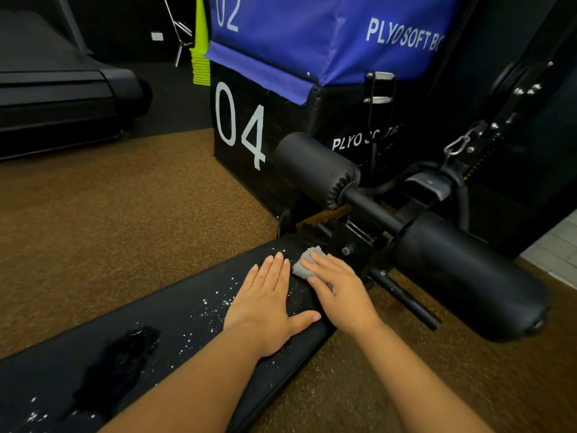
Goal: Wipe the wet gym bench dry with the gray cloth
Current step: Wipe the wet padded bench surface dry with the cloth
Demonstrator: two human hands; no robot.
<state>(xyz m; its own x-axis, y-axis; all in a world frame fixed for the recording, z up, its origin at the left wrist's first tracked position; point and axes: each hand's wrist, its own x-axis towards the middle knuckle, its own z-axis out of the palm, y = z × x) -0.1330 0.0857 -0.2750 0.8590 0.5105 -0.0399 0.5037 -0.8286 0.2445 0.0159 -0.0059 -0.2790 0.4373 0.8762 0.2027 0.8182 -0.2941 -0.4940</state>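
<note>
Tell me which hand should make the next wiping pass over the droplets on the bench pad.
The right hand. It already presses the gray cloth against the far end of the bench pad. The left hand lies flat and bare on the pad beside it, so it is better left bracing.

Dim room, glints on wet bench (175, 310), soft focus, wide-angle bending at edges

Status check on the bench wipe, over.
Right hand pressing gray cloth at bench end. Left hand flat, bracing. Water droplets remain mid-bench. Nothing in the way.
</note>
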